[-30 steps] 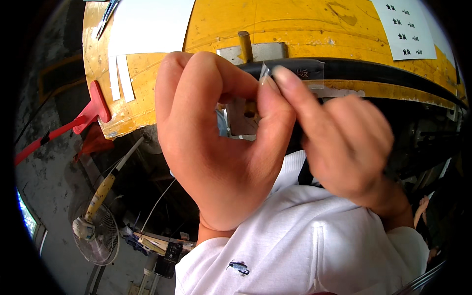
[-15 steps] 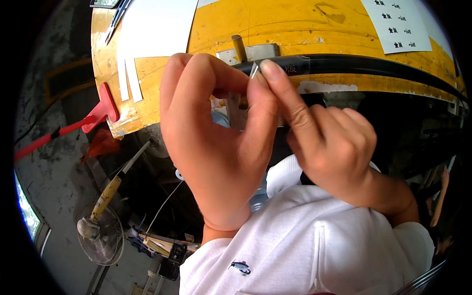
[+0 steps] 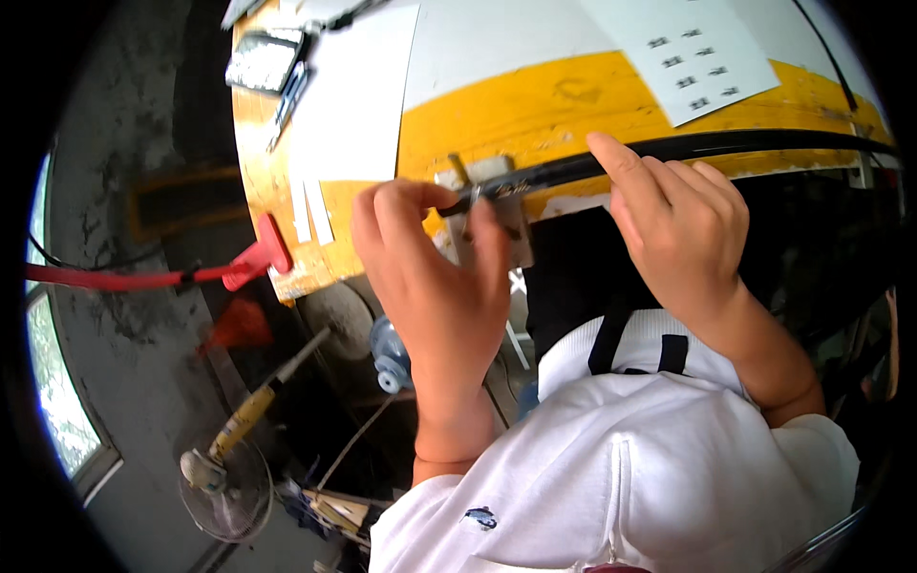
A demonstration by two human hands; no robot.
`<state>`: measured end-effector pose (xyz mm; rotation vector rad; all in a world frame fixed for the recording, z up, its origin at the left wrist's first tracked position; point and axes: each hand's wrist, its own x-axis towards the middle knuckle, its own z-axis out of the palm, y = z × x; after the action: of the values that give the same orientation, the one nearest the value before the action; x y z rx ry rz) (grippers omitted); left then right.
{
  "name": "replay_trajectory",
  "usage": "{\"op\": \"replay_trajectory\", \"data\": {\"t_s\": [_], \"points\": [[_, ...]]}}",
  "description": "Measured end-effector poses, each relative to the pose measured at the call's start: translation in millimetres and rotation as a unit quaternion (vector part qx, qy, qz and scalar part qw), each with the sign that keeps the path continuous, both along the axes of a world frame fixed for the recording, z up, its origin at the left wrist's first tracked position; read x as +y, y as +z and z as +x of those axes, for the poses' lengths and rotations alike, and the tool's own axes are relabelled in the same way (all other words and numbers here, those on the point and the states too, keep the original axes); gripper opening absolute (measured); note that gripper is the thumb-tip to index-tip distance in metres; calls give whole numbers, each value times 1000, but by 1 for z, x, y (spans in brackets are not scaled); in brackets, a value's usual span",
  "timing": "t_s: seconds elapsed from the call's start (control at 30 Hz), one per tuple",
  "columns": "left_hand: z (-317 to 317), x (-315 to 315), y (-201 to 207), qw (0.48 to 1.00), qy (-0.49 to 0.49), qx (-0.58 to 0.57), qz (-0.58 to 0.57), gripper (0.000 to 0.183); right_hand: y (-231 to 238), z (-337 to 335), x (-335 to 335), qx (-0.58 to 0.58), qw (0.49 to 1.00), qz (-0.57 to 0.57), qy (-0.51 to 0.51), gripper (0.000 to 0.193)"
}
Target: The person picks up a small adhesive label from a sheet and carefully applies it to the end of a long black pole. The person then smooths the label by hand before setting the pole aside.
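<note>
A long black rod (image 3: 702, 146) runs from the middle of the table's near edge off to the right. At its left end my left hand (image 3: 425, 258) is closed, forefinger and thumb at the rod and the thumb smeared by motion. A thin pale sliver (image 3: 477, 194) shows at that thumb tip. Small light marks (image 3: 514, 188) sit on the rod just right of it. Farther right, my right hand (image 3: 683, 210) has its forefinger stretched across the rod and its other fingers curled. Its thumb is mostly hidden.
On the yellow-topped table (image 3: 535, 95) lie a printed white sheet (image 3: 688, 72), a blank white sheet (image 3: 358, 105), narrow paper strips (image 3: 310, 212), tweezers (image 3: 287, 110) and a metal block (image 3: 492, 172). A red-handled tool (image 3: 258, 260) juts past the left corner. A fan (image 3: 227, 492) stands below.
My right hand has drawn away from my left hand, rightward along the rod. The light marks on the rod now show between them. The whole view has shifted, bringing more of the table's far side in.
</note>
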<state>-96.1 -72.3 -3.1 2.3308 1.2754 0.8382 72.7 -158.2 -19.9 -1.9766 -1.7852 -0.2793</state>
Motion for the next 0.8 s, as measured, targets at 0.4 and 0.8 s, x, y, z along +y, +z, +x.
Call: {"op": "replay_trajectory", "data": {"t_s": [0.4, 0.8], "points": [[2, -61, 111, 963, -236, 18, -132, 38, 89, 43, -76, -90, 974, 207, 5, 11], [124, -133, 65, 769, -477, -72, -419, 19, 80, 117, -155, 331, 859, 361, -151, 44]]}}
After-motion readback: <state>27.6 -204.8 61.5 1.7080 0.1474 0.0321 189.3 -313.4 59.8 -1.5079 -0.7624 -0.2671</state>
